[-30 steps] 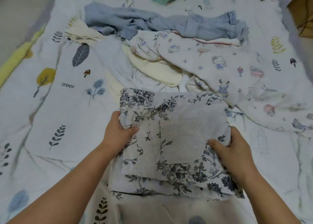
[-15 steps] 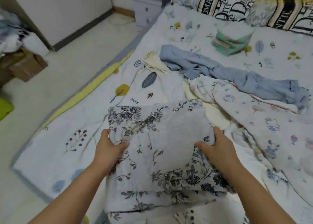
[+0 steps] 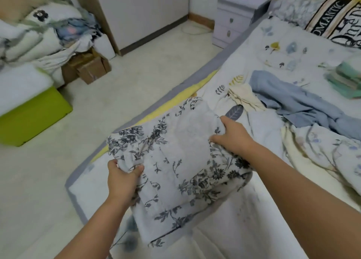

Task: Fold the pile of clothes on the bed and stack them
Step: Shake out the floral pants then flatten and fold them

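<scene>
A folded white garment with dark floral print (image 3: 175, 161) is lifted over the bed's left edge. My left hand (image 3: 123, 177) grips its near left corner, thumb on top. My right hand (image 3: 233, 136) grips its far right side. On the bed (image 3: 263, 209) to the right lies the unfolded pile: a light blue garment (image 3: 297, 102), a cream piece (image 3: 244, 96) and a white cartoon-print garment (image 3: 328, 153). A small folded green stack (image 3: 345, 78) sits at the far right near the pillows.
A black-lettered pillow (image 3: 336, 22) lies at the bed's head, beside a pale nightstand (image 3: 234, 18). Across the tiled floor (image 3: 121, 94) on the left are a lime-green box (image 3: 33, 116), cardboard boxes (image 3: 89, 67) and heaped bedding (image 3: 39, 31).
The folded floral garment has been lifted off the bed and carried left toward the bed's edge in both hands. The view has swung left, showing the floor and room.
</scene>
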`<action>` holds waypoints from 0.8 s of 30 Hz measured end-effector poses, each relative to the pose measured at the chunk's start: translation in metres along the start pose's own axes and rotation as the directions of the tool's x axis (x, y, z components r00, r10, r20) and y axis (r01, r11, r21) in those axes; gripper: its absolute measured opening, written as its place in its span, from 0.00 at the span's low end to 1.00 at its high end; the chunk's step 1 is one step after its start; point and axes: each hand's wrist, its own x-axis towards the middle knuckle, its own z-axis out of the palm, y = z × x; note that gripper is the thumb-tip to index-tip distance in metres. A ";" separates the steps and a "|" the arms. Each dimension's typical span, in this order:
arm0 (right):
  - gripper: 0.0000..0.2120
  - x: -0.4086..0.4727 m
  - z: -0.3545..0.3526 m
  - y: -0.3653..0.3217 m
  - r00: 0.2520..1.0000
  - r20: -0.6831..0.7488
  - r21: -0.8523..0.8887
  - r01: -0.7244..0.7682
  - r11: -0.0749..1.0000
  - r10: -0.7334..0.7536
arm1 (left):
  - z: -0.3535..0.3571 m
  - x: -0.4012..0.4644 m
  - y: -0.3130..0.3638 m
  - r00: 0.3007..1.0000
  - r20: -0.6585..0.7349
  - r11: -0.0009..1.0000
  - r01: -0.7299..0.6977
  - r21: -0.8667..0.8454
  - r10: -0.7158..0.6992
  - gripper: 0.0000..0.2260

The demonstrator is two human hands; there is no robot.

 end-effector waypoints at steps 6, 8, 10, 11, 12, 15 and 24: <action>0.15 0.080 0.042 -0.025 0.989 0.132 -0.046 0.076 0.996 -0.069 | -0.005 0.050 -0.019 0.991 -0.117 0.997 0.065 -0.053 -0.071 0.23; 0.15 0.102 0.057 -0.028 0.983 0.165 -0.057 0.097 0.994 -0.086 | -0.001 0.061 -0.030 0.983 -0.129 0.990 0.119 -0.079 -0.128 0.22; 0.17 0.121 0.074 -0.028 0.976 0.195 -0.093 0.113 0.989 -0.093 | 0.005 0.069 -0.044 0.973 -0.113 0.976 0.187 -0.108 -0.199 0.22; 0.17 0.128 0.083 -0.026 0.975 0.206 -0.137 0.117 0.984 -0.088 | 0.008 0.073 -0.051 0.967 -0.106 0.968 0.217 -0.126 -0.230 0.23; 0.16 0.135 0.092 -0.023 0.976 0.204 -0.198 0.116 0.973 -0.075 | 0.011 0.076 -0.057 0.961 -0.106 0.961 0.241 -0.139 -0.256 0.22; 0.18 0.144 0.117 -0.012 0.996 0.088 -0.391 0.044 0.919 -0.010 | 0.016 0.085 -0.062 0.929 -0.197 0.950 0.309 -0.051 -0.313 0.32; 0.33 0.092 0.212 0.001 0.996 0.017 -0.617 0.080 0.783 -0.089 | 0.027 0.112 -0.053 0.755 0.419 0.212 -0.578 0.788 0.504 0.28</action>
